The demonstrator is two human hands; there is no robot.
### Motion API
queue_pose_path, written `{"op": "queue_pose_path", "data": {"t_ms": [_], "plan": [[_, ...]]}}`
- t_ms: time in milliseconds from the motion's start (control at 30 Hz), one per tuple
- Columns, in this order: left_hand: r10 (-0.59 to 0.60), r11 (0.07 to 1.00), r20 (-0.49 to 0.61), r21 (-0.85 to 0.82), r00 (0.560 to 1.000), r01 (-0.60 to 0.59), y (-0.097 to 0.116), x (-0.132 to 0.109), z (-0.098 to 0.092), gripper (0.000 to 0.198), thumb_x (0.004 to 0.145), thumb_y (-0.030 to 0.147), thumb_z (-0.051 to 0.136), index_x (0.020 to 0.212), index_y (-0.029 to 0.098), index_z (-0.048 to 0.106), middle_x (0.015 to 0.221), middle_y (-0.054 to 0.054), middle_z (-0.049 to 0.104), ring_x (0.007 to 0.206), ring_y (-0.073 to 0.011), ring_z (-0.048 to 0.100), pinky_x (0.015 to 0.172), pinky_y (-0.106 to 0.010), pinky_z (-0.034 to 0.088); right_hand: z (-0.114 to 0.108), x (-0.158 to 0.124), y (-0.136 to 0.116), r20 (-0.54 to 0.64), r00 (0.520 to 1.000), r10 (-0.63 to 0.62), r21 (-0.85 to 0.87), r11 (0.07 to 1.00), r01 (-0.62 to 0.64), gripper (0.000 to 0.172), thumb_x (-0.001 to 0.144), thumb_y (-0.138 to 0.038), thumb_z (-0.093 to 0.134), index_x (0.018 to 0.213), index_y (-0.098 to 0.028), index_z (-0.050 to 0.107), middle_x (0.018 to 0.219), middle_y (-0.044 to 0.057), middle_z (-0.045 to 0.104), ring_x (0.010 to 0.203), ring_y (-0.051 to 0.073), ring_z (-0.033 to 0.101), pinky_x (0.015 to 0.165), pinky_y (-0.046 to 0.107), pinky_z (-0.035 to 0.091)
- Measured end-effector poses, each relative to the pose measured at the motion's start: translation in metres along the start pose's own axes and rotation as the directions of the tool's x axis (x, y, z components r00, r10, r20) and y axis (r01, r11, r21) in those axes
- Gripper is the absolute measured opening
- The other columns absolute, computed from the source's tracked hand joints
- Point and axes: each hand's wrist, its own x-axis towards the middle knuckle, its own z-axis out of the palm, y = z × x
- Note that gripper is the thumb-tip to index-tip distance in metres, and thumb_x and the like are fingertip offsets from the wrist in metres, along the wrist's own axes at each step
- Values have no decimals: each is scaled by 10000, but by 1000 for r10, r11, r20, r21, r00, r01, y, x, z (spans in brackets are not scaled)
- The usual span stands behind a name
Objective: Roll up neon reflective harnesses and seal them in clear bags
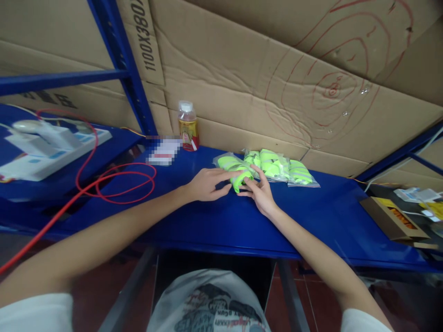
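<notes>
A neon-green folded bundle [242,181] of fabric, apparently reflective, is between my two hands above the blue table. My right hand [260,192] grips it from the right, thumb and fingers curled about it. From the left, my left hand [209,184] reaches over with fingers stretched out and thumb apart; its fingertips reach the bundle's top. Just behind lies a clear plastic bag [226,160] with neon-green, grey-striped fabric in it. More bagged neon-green bundles [273,165] lie against the cardboard, with another bag [300,174] at their right end.
The blue table [214,226] backs onto a cardboard wall [221,92]. A bottle [188,128] of reddish liquid stands at the back left. Red cable [126,174] coils near a white power strip [69,150]. An opened cardboard box [394,219] sits at the right.
</notes>
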Motion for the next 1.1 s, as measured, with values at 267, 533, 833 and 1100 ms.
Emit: {"op": "queue_pose_path", "data": {"t_ms": [267, 533, 833, 1100], "plan": [[-117, 990, -104, 65, 988, 124, -3, 0, 10, 433, 1073, 496, 669, 1442, 283, 743, 900, 10, 814, 775, -147, 744, 747, -247, 563, 1, -1, 4, 88, 996, -3, -102, 995, 12, 769, 791, -601, 923, 1297, -291, 433, 841, -42, 808, 832, 271, 865, 678, 368, 720], [-223, 957, -186, 145, 957, 251, 4, 1, 5, 410, 1025, 408, 732, 1398, 242, 751, 747, 35, 780, 602, -130, 663, 615, -254, 465, 3, -3, 9, 140, 986, -88, -121, 987, 105, 710, 777, -461, 944, 1254, -315, 439, 899, -41, 837, 911, 220, 856, 714, 308, 688], [-46, 922, -92, 379, 995, 77, 11, 3, 3, 325, 1048, 390, 701, 1347, 269, 743, 1105, -97, 736, 1029, -261, 684, 794, -340, 557, -2, -1, 11, 167, 978, -122, -217, 964, 157, 603, 834, -453, 885, 1245, -282, 478, 856, -39, 825, 788, 180, 821, 710, 281, 633], [-209, 920, 105, 358, 972, 159, 18, 8, 7, 394, 997, 249, 710, 1382, 209, 631, 1352, -133, 716, 1268, -297, 654, 830, -319, 597, -1, -1, 13, 173, 974, -143, -344, 918, 196, 446, 926, -603, 776, 1071, -245, 551, 726, -27, 760, 618, 161, 701, 606, 272, 564]]}}
